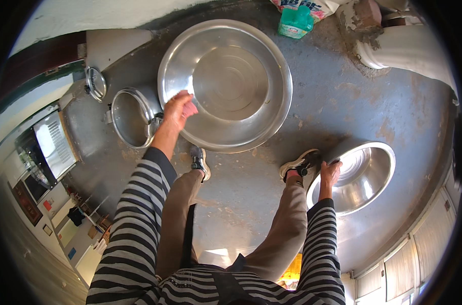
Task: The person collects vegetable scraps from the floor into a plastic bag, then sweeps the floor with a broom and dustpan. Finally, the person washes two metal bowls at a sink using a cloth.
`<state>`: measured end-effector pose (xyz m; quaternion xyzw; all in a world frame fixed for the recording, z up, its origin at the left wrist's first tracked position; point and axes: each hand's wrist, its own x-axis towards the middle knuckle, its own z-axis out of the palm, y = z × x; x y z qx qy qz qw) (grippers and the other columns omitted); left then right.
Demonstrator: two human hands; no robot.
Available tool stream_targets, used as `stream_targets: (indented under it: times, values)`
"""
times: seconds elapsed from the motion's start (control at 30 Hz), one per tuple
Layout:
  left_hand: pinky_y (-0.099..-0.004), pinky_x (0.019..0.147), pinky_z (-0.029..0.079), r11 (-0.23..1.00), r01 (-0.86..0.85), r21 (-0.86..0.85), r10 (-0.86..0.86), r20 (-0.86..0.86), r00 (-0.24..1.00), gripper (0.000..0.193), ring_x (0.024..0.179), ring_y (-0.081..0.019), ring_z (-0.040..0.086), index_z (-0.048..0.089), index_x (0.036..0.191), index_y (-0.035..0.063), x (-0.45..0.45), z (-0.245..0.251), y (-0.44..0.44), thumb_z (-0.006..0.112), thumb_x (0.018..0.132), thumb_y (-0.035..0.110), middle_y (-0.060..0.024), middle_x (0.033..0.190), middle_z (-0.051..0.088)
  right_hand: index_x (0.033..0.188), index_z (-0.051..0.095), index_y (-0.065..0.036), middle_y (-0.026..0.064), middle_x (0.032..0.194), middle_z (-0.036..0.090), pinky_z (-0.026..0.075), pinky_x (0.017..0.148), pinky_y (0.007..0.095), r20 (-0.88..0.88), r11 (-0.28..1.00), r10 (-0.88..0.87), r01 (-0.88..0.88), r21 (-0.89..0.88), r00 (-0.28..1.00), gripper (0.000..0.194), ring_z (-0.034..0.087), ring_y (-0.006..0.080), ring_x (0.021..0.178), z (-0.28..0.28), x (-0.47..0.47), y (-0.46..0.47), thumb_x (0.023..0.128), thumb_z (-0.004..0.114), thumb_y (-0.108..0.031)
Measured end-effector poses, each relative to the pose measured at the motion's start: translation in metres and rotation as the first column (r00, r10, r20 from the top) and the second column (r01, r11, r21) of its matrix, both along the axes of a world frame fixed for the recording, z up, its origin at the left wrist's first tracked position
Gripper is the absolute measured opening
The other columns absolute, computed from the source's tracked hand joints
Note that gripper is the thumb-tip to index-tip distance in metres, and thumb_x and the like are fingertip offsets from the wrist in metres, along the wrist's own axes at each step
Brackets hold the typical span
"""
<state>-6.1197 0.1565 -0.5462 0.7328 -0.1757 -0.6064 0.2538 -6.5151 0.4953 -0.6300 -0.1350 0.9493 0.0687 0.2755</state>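
Observation:
Pinched in my left hand (177, 109) is a small pink cloth (190, 109), held over the left rim of a large stainless steel basin (231, 84). That basin sits on the floor in front of my feet, with thin bits stuck to its inner side. At my right side, my right hand (331, 173) grips the near rim of a smaller steel basin (368, 183), which is tilted beside my right shoe (301, 164). Just left of the large basin stands a steel pot (131, 120) without its lid on.
A pot lid (96, 83) lies by the wall at left. A green plastic bottle (295, 23) stands at the back beside a printed bag (322, 7). A white pipe (402, 51) runs at upper right. Pale cabinets (401, 263) line the lower right.

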Motion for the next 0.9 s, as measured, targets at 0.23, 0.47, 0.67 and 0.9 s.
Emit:
stream_targets:
  times: [0.23, 0.47, 0.67, 0.9]
  values:
    - [-0.0307, 0.058, 0.053, 0.914, 0.245, -0.323, -0.061, 0.487, 0.871, 0.045, 0.072, -0.0181, 0.063, 0.052, 0.110, 0.0002, 0.096, -0.085, -0.096, 0.070, 0.069, 0.002, -0.0091, 0.089, 0.063, 0.123, 0.038, 0.003, 0.0232, 0.122, 0.046, 0.041, 0.091, 0.0433, -0.466, 0.808, 0.304, -0.485, -0.336, 0.831, 0.058, 0.046, 0.0384, 0.112, -0.016, 0.042, -0.078, 0.074, 0.066, -0.012]
    - [-0.0361, 0.069, 0.052, 0.884, 0.459, 0.092, -0.435, 0.524, 0.733, 0.069, 0.092, -0.0213, 0.058, 0.038, 0.131, 0.0053, 0.098, -0.160, -0.116, 0.068, 0.070, 0.006, -0.0115, 0.112, 0.056, 0.108, 0.043, -0.001, 0.0179, 0.100, 0.054, 0.045, 0.080, 0.0378, 0.457, 0.679, -0.026, 0.351, -0.645, 0.889, 0.037, 0.054, 0.0275, 0.089, -0.071, 0.121, -0.155, 0.081, 0.065, -0.012]
    - [-0.0316, 0.047, 0.048, 0.859, 0.501, 0.104, -0.511, 0.110, 0.853, 0.020, 0.055, -0.0145, 0.054, 0.059, 0.093, 0.0082, 0.129, -0.153, -0.090, 0.057, 0.074, 0.001, -0.0013, 0.068, 0.054, 0.104, 0.032, -0.004, 0.0279, 0.084, 0.059, 0.048, 0.070, 0.0478, 0.316, 0.832, 0.107, 0.089, -0.548, 0.943, 0.039, 0.059, 0.0465, 0.080, -0.041, 0.100, -0.146, 0.080, 0.061, -0.015]
    - [-0.0273, 0.074, 0.047, 0.779, 0.625, 0.055, -0.604, 0.335, 0.724, 0.031, 0.080, -0.0178, 0.059, 0.060, 0.093, 0.0030, 0.081, -0.148, 0.028, 0.061, 0.064, -0.005, -0.0041, 0.087, 0.061, 0.104, 0.039, 0.002, 0.0294, 0.086, 0.061, 0.050, 0.068, 0.0497, 0.426, 0.884, 0.058, 0.151, -0.441, 0.903, 0.048, 0.062, 0.0429, 0.082, 0.053, 0.120, -0.164, 0.075, 0.065, -0.026]
